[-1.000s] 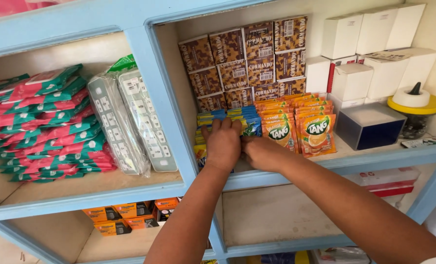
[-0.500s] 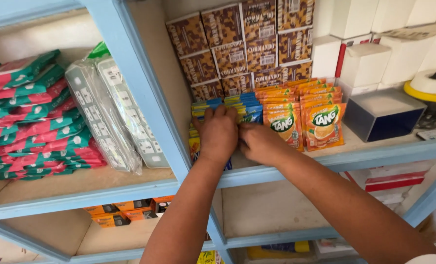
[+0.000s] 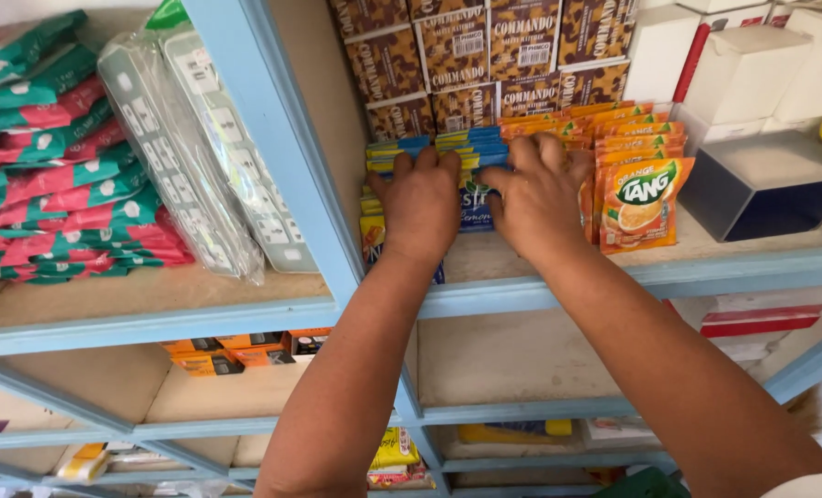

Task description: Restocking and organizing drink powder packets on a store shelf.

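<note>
My left hand (image 3: 422, 203) and my right hand (image 3: 540, 195) both rest, fingers spread, on a row of upright blue sachets (image 3: 474, 155) standing on a light blue wooden shelf (image 3: 669, 269). The left hand covers the left part of the row, with yellow and blue packets (image 3: 370, 232) showing under its thumb. The right hand presses the right part, next to a row of orange drink sachets (image 3: 640, 198). Neither hand has lifted a sachet clear of the row.
Brown patterned small boxes (image 3: 485, 55) are stacked behind the sachets. White boxes (image 3: 743, 65) and a dark blue open box (image 3: 762, 184) stand at the right. In the left bay lie plastic-wrapped white strips (image 3: 199, 157) and red-green packets (image 3: 51, 166). Lower shelves hold orange boxes (image 3: 236, 352).
The view has closed in on the shelf. Both hands have stayed on the blue sachets, the fingers spreading a little wider over the row.
</note>
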